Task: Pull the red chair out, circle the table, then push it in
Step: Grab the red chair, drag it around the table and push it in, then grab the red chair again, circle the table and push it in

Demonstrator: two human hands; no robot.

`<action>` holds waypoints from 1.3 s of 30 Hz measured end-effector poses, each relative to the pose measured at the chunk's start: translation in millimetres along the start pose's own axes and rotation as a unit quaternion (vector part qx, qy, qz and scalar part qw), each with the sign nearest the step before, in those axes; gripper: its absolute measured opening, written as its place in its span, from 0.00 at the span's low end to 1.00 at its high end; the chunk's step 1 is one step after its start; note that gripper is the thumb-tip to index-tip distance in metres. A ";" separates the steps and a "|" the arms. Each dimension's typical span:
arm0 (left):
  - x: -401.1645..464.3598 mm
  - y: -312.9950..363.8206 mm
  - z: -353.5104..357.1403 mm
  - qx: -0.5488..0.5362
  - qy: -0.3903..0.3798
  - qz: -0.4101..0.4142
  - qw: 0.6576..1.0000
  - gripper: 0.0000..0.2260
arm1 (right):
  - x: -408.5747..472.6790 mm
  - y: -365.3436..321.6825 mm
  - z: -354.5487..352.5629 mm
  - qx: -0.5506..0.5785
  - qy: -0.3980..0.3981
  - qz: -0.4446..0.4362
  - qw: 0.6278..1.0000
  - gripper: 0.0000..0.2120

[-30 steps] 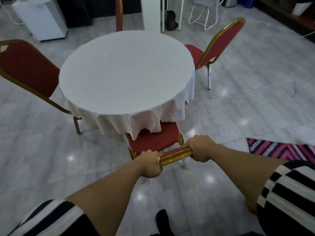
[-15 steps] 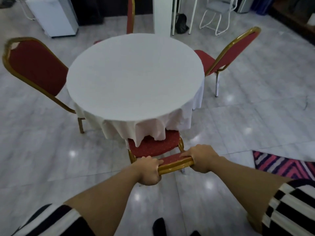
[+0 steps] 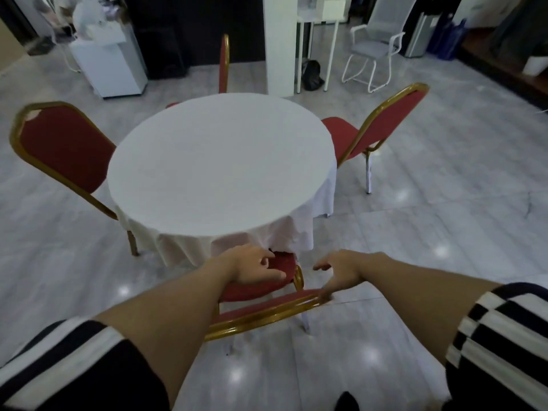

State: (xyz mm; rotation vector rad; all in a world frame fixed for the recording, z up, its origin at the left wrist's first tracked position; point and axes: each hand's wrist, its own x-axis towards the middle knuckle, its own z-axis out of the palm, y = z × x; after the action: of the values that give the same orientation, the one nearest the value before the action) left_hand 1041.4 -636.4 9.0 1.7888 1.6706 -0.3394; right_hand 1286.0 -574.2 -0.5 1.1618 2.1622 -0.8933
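The red chair (image 3: 267, 312) with a gold frame stands right in front of me, its seat partly under the hanging white cloth of the round table (image 3: 222, 161). The top rail of its back lies below my forearms. My left hand (image 3: 255, 266) hovers over the seat with fingers spread, holding nothing. My right hand (image 3: 341, 271) is open too, fingers apart, and its thumb side is close to or touching the right end of the back rail.
Three more red chairs ring the table: a left chair (image 3: 65, 149), a far chair (image 3: 224, 63) and a right chair (image 3: 382, 126). A white office chair (image 3: 373, 51), a white pillar (image 3: 278, 43) and a white cabinet (image 3: 109, 63) stand behind. Glossy grey floor tiles surround the table.
Both hands have let go of the chair's back rail and opened, moving forward over the seat. The chair's seat sits further under the tablecloth and the view is closer to it.
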 end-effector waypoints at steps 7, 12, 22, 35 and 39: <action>96.7 96.4 -47.0 0.012 0.062 -0.015 0.998 0.32 | -18.0 92.9 -77.9 0.023 0.134 0.065 0.989 0.34; 140.5 174.5 -79.8 0.064 0.099 -0.005 0.993 0.33 | -31.5 160.6 -118.1 0.025 0.188 0.092 0.977 0.37; 243.0 266.0 -147.4 0.121 0.139 0.036 0.982 0.34 | -14.2 294.4 -191.6 0.054 0.234 0.148 0.959 0.45; 386.3 322.9 -260.1 0.115 0.165 0.086 0.976 0.30 | 21.5 415.1 -319.1 0.064 0.243 0.170 0.953 0.48; 428.7 346.4 -292.7 0.113 0.170 0.081 0.976 0.31 | 36.4 457.1 -356.3 0.075 0.251 0.158 0.952 0.49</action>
State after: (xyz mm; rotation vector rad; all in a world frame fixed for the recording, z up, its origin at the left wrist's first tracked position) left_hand 1367.0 -107.6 70.8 2.2405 1.7534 -0.1604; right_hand 1612.5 -98.5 65.4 1.9194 2.2084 -0.6770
